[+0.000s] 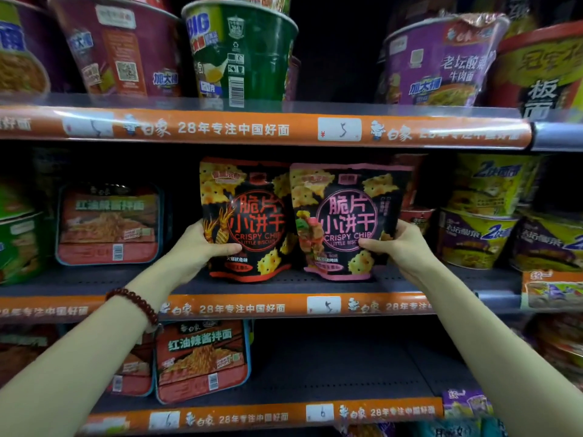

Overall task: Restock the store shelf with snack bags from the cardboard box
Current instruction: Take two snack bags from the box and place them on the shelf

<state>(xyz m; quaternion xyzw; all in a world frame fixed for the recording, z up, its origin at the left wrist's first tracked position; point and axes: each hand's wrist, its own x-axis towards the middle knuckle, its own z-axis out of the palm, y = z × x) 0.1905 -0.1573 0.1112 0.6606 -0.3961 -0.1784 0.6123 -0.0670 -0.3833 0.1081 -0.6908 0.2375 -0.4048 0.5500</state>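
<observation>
Two snack bags stand upright, side by side and touching, on the middle shelf point(410, 279). The left hand point(202, 244) grips the red-trimmed bag point(249, 216); the right hand point(400, 247) grips the pink-trimmed bag point(347, 216), fingers curled round the outer edges.

Dim store light overall; shelf recesses fall to near black behind goods. Light seems to come from front, perhaps above. Two black glossy snack bags point(303, 216) at centre sharpest, faint sheen on film. White glare streaks on orange plastic shelf-edge strips point(252, 129). Wide-angle bending bows strips, stretches forearms at lower corners. Round noodle tubs point(492, 209) at right edge and top row soft, smeared.
</observation>
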